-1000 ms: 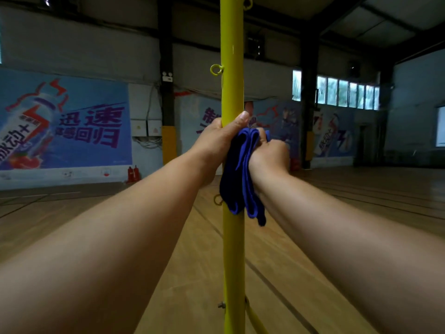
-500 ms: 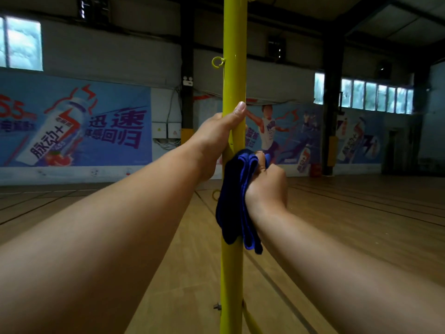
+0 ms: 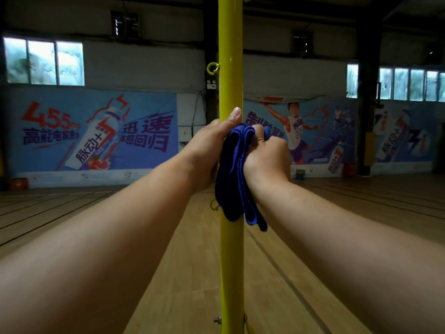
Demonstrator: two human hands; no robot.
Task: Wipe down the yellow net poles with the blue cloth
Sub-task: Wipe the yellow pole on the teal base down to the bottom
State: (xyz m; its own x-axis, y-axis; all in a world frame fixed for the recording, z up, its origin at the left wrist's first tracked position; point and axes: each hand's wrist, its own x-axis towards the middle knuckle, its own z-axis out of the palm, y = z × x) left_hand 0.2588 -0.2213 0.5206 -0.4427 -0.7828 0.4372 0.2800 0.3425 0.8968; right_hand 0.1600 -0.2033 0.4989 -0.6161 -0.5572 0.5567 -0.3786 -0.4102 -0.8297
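Note:
A yellow net pole (image 3: 230,266) stands upright in the middle of the view, running from the floor past the top edge. My left hand (image 3: 209,150) grips the pole at mid height, its thumb lying up the pole's front. A folded blue cloth (image 3: 237,179) is pressed against the pole's right side, its loose ends hanging down. My right hand (image 3: 267,155) holds the cloth with curled fingers, right beside my left hand.
A yellow hook (image 3: 213,68) sticks out of the pole's left side above my hands, and a bolt (image 3: 217,319) sits near its foot. Wooden court floor (image 3: 183,273) spreads all around. The far wall carries blue banners (image 3: 96,131) and a dark pillar (image 3: 367,104).
My right hand has slid the cloth up the pole until it sits level with my left hand. The view has turned a little to the left.

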